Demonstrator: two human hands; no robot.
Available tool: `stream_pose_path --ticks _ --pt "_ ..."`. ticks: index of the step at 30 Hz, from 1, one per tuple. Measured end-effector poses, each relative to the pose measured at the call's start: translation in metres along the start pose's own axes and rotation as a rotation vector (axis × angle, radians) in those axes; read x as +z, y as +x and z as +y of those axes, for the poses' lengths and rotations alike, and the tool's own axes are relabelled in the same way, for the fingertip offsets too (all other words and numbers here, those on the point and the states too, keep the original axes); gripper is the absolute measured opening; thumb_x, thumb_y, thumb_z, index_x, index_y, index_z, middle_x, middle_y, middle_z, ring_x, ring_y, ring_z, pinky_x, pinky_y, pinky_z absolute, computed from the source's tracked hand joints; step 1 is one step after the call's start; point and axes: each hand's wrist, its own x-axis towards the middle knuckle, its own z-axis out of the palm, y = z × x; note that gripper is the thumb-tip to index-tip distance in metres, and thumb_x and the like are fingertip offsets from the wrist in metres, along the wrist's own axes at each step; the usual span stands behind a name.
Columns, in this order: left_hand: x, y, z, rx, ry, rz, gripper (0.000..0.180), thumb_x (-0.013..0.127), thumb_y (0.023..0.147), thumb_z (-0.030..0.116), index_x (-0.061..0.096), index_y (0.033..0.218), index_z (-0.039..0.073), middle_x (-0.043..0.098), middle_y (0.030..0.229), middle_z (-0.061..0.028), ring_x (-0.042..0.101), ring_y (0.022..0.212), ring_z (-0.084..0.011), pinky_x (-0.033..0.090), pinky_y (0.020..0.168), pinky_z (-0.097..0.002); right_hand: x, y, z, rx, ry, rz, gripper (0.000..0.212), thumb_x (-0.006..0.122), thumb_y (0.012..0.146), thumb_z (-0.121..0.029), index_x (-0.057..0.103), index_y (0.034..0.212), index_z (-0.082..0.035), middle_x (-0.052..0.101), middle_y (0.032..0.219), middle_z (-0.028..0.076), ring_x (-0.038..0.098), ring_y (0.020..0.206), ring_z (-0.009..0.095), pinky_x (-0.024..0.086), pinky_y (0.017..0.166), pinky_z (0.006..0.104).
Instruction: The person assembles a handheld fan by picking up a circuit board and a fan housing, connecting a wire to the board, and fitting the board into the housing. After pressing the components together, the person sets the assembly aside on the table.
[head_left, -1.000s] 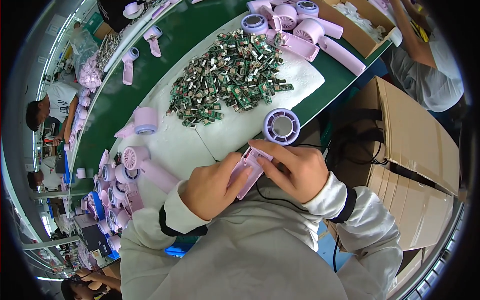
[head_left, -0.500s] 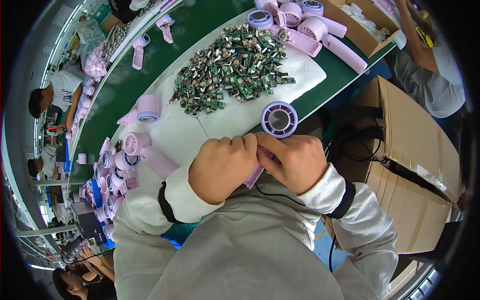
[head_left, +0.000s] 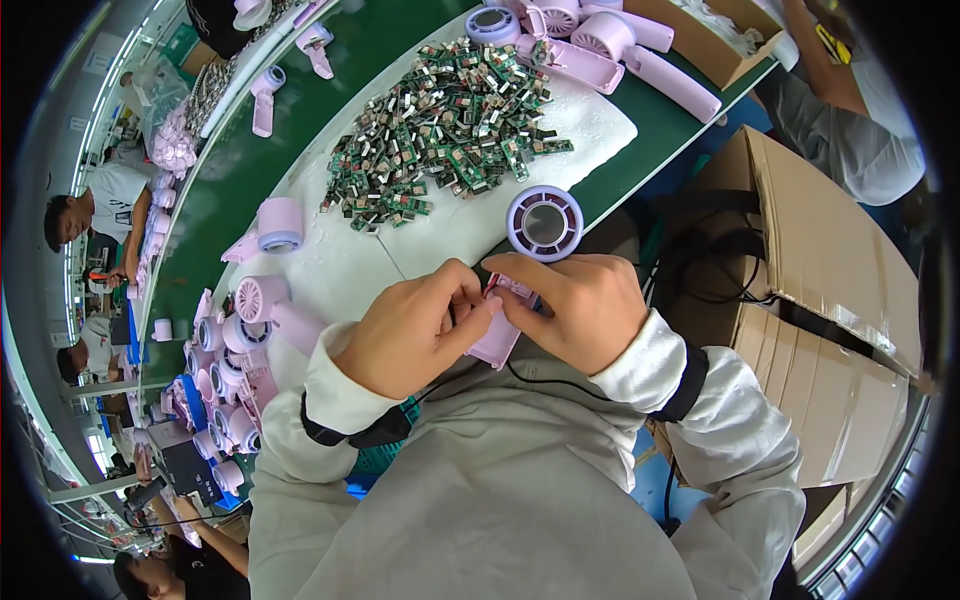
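Close to my body I hold a pink handheld fan with a round purple-rimmed head (head_left: 545, 224) pointing away from me. Its handle (head_left: 495, 345) is an open shell, and a bit of red shows inside near my fingertips. Round the neck and upper handle is my right hand (head_left: 590, 305), closed, its thumb pressing on the handle. My left hand (head_left: 415, 325) is closed at the handle's left edge, thumb against the shell and index finger curled; any small part between those fingertips is hidden. Beyond the fan, a pile of small green circuit boards (head_left: 440, 140) lies on a white foam sheet (head_left: 600, 135).
Several pink fan bodies (head_left: 600, 40) lie at the far end of the green table (head_left: 630, 170), beside an open cardboard box (head_left: 740, 50). More fans (head_left: 235, 340) crowd the left. Large cartons (head_left: 840, 240) stand at right with black cables. Other people work nearby.
My left hand has shifted left and its fingers have loosened from the handle, baring more of the open shell. The fan has moved slightly left and away from me.
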Motion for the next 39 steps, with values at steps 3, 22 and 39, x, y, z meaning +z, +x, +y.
stream_pose_path --ticks 3,22,39 --pt "0.005 -0.003 -0.006 0.027 0.026 0.045 0.022 0.067 0.097 0.021 0.055 0.096 0.003 0.067 0.08 -0.0136 0.066 0.063 -0.032 0.051 0.054 -0.0424 0.002 0.003 0.0 0.037 0.066 -0.017 0.033 0.075 0.082 -0.014 0.073 0.115 -0.013 0.061 0.059 0.005 0.063 0.052 0.023 0.05 0.051 0.0353" --pt "0.01 0.01 -0.021 0.358 0.569 0.34 0.014 0.072 0.085 0.01 0.059 0.083 0.007 0.05 0.076 -0.005 0.06 0.061 -0.0194 0.047 0.049 -0.0347 0.005 0.01 -0.004 0.078 0.024 -0.015 0.04 0.074 0.086 -0.014 0.069 0.126 -0.014 0.059 0.059 0.004 0.06 0.051 0.022 0.049 0.05 0.0354" --pt "0.013 0.014 -0.016 0.164 0.224 0.298 0.017 0.069 0.093 0.01 0.058 0.082 0.003 0.056 0.075 -0.0082 0.061 0.061 -0.0223 0.046 0.05 -0.0351 0.004 0.007 0.008 0.046 -0.058 -0.016 0.026 0.074 0.089 -0.022 0.074 0.114 -0.015 0.067 0.066 0.006 0.066 0.056 0.023 0.053 0.052 0.0355"
